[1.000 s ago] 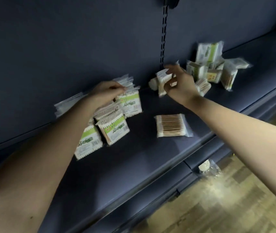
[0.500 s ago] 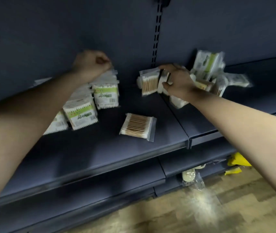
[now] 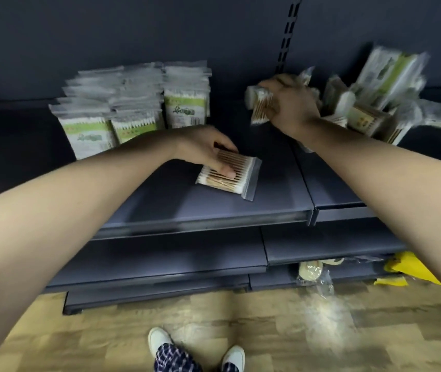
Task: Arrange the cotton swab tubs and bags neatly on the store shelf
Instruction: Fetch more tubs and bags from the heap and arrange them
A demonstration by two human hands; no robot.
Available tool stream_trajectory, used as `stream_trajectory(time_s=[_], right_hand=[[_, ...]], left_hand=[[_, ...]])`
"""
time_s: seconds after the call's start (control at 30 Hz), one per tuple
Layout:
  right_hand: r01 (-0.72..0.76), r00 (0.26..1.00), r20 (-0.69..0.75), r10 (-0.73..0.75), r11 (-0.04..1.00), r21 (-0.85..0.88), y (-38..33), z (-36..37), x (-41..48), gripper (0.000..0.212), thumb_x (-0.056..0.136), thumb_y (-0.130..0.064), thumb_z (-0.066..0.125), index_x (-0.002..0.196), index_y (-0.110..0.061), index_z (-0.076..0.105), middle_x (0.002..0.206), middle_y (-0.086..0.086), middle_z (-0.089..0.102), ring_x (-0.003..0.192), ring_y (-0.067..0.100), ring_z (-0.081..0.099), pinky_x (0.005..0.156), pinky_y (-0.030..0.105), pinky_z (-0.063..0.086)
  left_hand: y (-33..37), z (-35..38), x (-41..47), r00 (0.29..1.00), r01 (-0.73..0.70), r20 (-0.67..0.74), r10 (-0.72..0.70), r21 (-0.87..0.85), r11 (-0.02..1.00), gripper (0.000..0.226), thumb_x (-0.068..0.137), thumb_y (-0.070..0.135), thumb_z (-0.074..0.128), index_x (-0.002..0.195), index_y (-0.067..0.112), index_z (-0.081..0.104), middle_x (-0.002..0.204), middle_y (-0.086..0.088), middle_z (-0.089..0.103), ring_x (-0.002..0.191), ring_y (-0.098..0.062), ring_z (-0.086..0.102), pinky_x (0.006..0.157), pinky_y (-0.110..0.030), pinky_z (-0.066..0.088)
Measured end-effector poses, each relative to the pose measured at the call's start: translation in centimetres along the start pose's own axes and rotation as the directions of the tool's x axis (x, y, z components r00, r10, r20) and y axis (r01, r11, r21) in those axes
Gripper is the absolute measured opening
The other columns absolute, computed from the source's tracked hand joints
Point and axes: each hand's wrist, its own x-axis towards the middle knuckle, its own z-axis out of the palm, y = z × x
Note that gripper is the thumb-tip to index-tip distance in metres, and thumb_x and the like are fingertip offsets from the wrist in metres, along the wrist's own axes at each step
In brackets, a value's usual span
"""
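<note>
— Gripping with both: my left hand (image 3: 206, 154) has its thumb pressed on top of a flat cotton swab bag (image 3: 241, 181), fingers curled at its far edge. My right hand (image 3: 291, 108) is closed round a second swab pack (image 3: 258, 104), held up off the shelf near the back panel.

— Where does the flat one lie?

— On the dark blue-grey metal shelf (image 3: 214, 208), in front of and to the right of the standing bags (image 3: 133, 114) that line the back in rows.

— What are they like?

— Clear crinkly plastic sleeves. Wooden sticks with white tips show through mine. The standing ones carry green-and-white labels with a barcode, but the lettering is too blurred for me to read.

— And to your right?

— A loose heap of bags (image 3: 375, 103), tilted every way, on the next shelf section past the slotted upright (image 3: 289, 30). Blur smears it.

— Below?

— More dark shelves, with a clear plastic bag (image 3: 313, 275) by the bottom one and something yellow (image 3: 407, 267) near it. My white shoes (image 3: 160, 340) stand on a wood-pattern floor (image 3: 267, 331).
</note>
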Motion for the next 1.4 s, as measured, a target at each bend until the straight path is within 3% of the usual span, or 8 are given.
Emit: stream_trajectory(time_s=[0.17,0.37,0.57,0.73,0.93,1.13,1.3,1.4], right_hand=[[0.019,1.000,-0.022,-0.018,0.999,0.028,0.3,0.0,0.0,0.044,0.086,-0.011,0.057,0.129,-0.016,0.051,0.136,0.007,0.046,0.128,0.028,0.038,0.099,0.032,0.032],[0.009,0.989,-0.145,0.023,0.975,0.222,0.1,-0.1,-0.8,0.038,0.081,-0.003,0.058,0.119,-0.010,0.059,0.138,0.012,0.037,0.124,0.023,0.042,0.094,0.011,0.029],[0.023,0.981,-0.193,0.008,0.986,0.162,-0.8,-0.9,-1.4,0.036,0.081,-0.002,0.052,0.116,-0.010,0.059,0.135,0.009,0.043,0.118,0.027,0.048,0.091,0.026,0.039],[0.050,0.980,-0.198,0.006,0.960,0.277,-1.6,-2.0,-1.9,0.036,0.081,0.004,0.047,0.113,-0.005,0.059,0.122,0.013,0.054,0.103,0.026,0.056,0.083,0.026,0.042],[0.024,0.993,-0.112,0.020,0.926,0.377,-1.4,-2.8,-4.1,0.036,0.075,-0.019,0.049,0.107,-0.005,0.057,0.115,0.011,0.058,0.100,0.021,0.058,0.081,0.030,0.049],[0.039,0.987,-0.157,0.020,0.929,0.368,-0.6,-2.9,-4.8,0.017,0.080,-0.002,0.061,0.094,0.002,0.055,0.112,0.013,0.059,0.109,0.025,0.056,0.085,0.013,0.035],[-0.031,0.998,-0.036,0.049,0.920,0.391,-1.0,-3.4,-5.7,0.048,0.078,0.004,0.057,0.123,-0.013,0.049,0.139,0.000,0.042,0.122,0.017,0.041,0.099,0.019,0.032],[-0.111,0.994,0.054,0.097,0.893,0.437,-1.5,-3.7,-6.9,0.060,0.081,0.002,0.057,0.134,-0.019,0.038,0.130,0.003,0.045,0.112,0.007,0.039,0.089,0.012,0.031]], left_hand=[[0.5,-0.5,0.4,1.000,0.018,-0.015,-0.018,0.009,1.000,0.047,0.074,0.040,0.074,0.114,0.017,0.061,0.106,0.006,0.064,0.097,-0.010,0.058,0.085,-0.023,0.045],[0.1,-0.5,0.9,0.954,-0.082,-0.301,0.005,-0.242,0.967,0.038,0.080,0.028,0.073,0.113,0.020,0.057,0.096,0.010,0.059,0.089,-0.005,0.055,0.069,-0.010,0.043],[-0.2,-0.4,0.6,0.840,-0.209,-0.540,-0.053,-0.413,0.886,0.035,0.083,0.016,0.070,0.115,0.013,0.057,0.100,0.006,0.058,0.084,0.005,0.053,0.066,-0.002,0.041],[-0.2,0.1,-1.0,0.720,-0.251,-0.694,0.006,-0.252,0.935,0.033,0.076,0.011,0.071,0.106,0.016,0.059,0.099,0.007,0.060,0.092,-0.005,0.055,0.073,-0.005,0.039],[-1.1,1.5,-3.8,0.915,-0.137,-0.353,0.197,0.188,0.973,0.043,0.074,0.025,0.078,0.112,0.018,0.061,0.111,0.003,0.058,0.102,-0.010,0.050,0.078,-0.019,0.036],[-1.5,0.8,-4.8,0.946,-0.099,-0.296,0.134,0.129,0.987,0.031,0.079,0.038,0.072,0.106,0.023,0.068,0.121,0.002,0.057,0.116,-0.013,0.050,0.090,-0.020,0.033],[-1.2,1.2,-4.8,0.985,0.032,-0.171,-0.033,-0.011,0.999,0.061,0.083,0.037,0.069,0.137,0.026,0.041,0.144,0.003,0.041,0.132,-0.014,0.038,0.100,-0.022,0.030],[-0.7,1.4,-4.6,0.989,0.038,-0.144,-0.045,-0.048,0.998,0.066,0.086,0.030,0.068,0.142,0.026,0.035,0.149,0.002,0.036,0.137,-0.011,0.033,0.101,-0.020,0.029]])
